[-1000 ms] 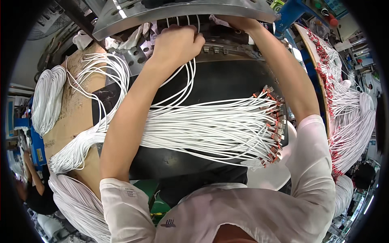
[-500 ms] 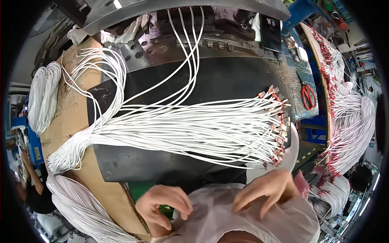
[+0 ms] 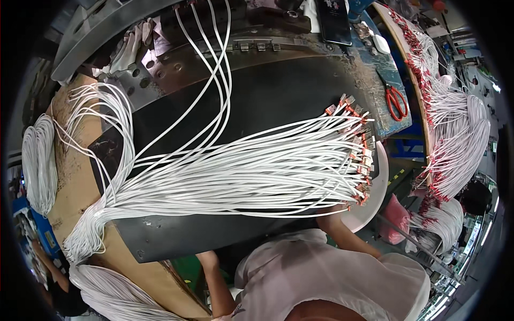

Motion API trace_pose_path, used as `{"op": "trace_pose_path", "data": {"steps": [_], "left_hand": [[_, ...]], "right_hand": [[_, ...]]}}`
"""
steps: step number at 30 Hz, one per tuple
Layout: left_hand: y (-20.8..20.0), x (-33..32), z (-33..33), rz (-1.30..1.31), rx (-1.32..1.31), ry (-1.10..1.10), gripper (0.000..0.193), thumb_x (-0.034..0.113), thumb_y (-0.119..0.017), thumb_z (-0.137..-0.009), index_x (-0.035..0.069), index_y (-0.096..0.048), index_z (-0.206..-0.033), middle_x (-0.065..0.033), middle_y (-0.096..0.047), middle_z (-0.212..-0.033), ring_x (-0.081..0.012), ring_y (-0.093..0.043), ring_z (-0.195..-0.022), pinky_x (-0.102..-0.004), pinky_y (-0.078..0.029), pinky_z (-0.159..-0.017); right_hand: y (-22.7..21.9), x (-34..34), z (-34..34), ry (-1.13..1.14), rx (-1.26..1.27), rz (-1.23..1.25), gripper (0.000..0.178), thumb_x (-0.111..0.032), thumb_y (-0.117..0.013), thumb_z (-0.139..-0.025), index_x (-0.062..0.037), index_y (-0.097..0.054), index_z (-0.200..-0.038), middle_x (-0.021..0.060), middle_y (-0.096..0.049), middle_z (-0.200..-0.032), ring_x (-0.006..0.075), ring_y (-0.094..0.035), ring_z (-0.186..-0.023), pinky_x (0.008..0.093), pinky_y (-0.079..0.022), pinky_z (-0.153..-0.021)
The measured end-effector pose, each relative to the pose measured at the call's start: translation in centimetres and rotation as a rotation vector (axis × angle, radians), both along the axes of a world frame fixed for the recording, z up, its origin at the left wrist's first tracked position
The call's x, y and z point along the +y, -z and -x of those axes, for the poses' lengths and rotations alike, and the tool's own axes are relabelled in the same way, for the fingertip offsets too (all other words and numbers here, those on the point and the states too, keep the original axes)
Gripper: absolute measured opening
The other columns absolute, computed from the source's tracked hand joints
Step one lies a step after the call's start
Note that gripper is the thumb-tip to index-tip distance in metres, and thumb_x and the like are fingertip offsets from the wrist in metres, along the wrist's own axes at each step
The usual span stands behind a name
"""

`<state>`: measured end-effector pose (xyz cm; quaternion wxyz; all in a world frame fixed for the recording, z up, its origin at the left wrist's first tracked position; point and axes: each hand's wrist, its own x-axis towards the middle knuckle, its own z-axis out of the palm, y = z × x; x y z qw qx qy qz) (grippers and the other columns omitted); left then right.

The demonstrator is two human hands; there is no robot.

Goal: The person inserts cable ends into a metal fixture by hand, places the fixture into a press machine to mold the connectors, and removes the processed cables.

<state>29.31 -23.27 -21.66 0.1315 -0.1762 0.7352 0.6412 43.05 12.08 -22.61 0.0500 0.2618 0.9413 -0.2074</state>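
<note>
A large bundle of white cables (image 3: pixel 235 187) lies across a black mat (image 3: pixel 267 96), its red-and-metal connector ends (image 3: pixel 362 160) fanned out at the right. Several cables run from the bundle up to the machine at the back. My left hand (image 3: pixel 208 259) is at the mat's front edge, its fingers hidden beneath it. Near the connector ends, my right hand (image 3: pixel 327 215) reaches in at the mat's front right, below the lowest cables. Its fingers are hidden too, so I cannot make out whether either hand holds anything.
Red-handled scissors (image 3: pixel 396 103) and a black phone (image 3: pixel 334 22) lie at the right back. More white cable bundles stand on the left (image 3: pixel 39 166), at the lower left (image 3: pixel 118 291) and on a right-hand bench (image 3: pixel 460 134). A metal machine bar (image 3: pixel 101 35) crosses the back left.
Both hands have gone from hovering over my lap to the mat's front edge, where their fingers vanish. The view has shifted and turned, while the cables keep about the same layout.
</note>
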Motion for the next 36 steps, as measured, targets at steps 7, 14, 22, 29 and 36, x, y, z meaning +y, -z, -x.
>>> {"op": "trace_pose_path", "data": {"steps": [7, 14, 22, 29, 36], "left_hand": [[-0.7, -0.7, -0.9, -0.04, -0.24, -0.263, 0.051, 0.034, -0.052, -0.105, -0.007, -0.051, -0.135, -0.0145, -0.057, -0.131, -0.0263, -0.055, -0.116, -0.0394, -0.045, -0.1], [-1.6, -1.5, -0.8, -0.151, -0.1, -0.181, 0.042, 0.022, -0.062, -0.101, -0.006, -0.053, -0.131, -0.0104, -0.058, -0.128, -0.02, -0.054, -0.114, -0.0341, -0.045, -0.099], [-0.7, -2.9, -2.1, 0.263, -0.2, 0.016, 0.046, 0.028, -0.057, -0.102, -0.006, -0.052, -0.133, -0.0124, -0.057, -0.129, -0.024, -0.056, -0.115, -0.0363, -0.044, -0.101], [2.1, -4.6, -13.8, 0.339, -0.319, -0.301, 0.035, 0.023, -0.056, -0.102, -0.004, -0.054, -0.123, -0.0096, -0.06, -0.117, -0.0177, -0.054, -0.101, -0.0337, -0.045, -0.088], [1.6, -6.6, -18.6, 0.328, -0.479, -0.268, 0.035, 0.022, -0.056, -0.102, -0.004, -0.054, -0.124, -0.0091, -0.06, -0.117, -0.0173, -0.054, -0.101, -0.033, -0.045, -0.088]], "right_hand": [[-4.1, -2.5, 4.1, 0.957, 0.639, 1.527, 0.049, -0.047, -0.044, -0.104, -0.0107, -0.054, -0.135, 0.0057, -0.058, -0.135, 0.026, -0.053, -0.127, 0.0426, -0.042, -0.11], [-4.2, -0.7, 2.6, 0.097, -0.026, 0.418, 0.053, -0.05, -0.046, -0.102, -0.0104, -0.055, -0.137, 0.0043, -0.059, -0.138, 0.0252, -0.056, -0.124, 0.0417, -0.042, -0.111], [-2.4, 2.8, -0.5, 0.953, 0.509, 1.721, 0.035, -0.019, -0.058, -0.098, -0.005, -0.058, -0.131, 0.0086, -0.064, -0.127, 0.0207, -0.059, -0.115, 0.0369, -0.048, -0.099], [0.8, 4.8, -15.1, 0.126, -0.608, 0.674, 0.05, -0.004, -0.069, -0.08, 0.0003, -0.056, -0.128, 0.0167, -0.064, -0.122, 0.0293, -0.063, -0.108, 0.0409, -0.049, -0.096], [2.9, 2.4, -19.4, -0.18, -0.384, 0.831, 0.06, -0.007, -0.073, -0.075, -0.0013, -0.055, -0.132, 0.0189, -0.065, -0.12, 0.0315, -0.063, -0.107, 0.0388, -0.049, -0.094]]}}
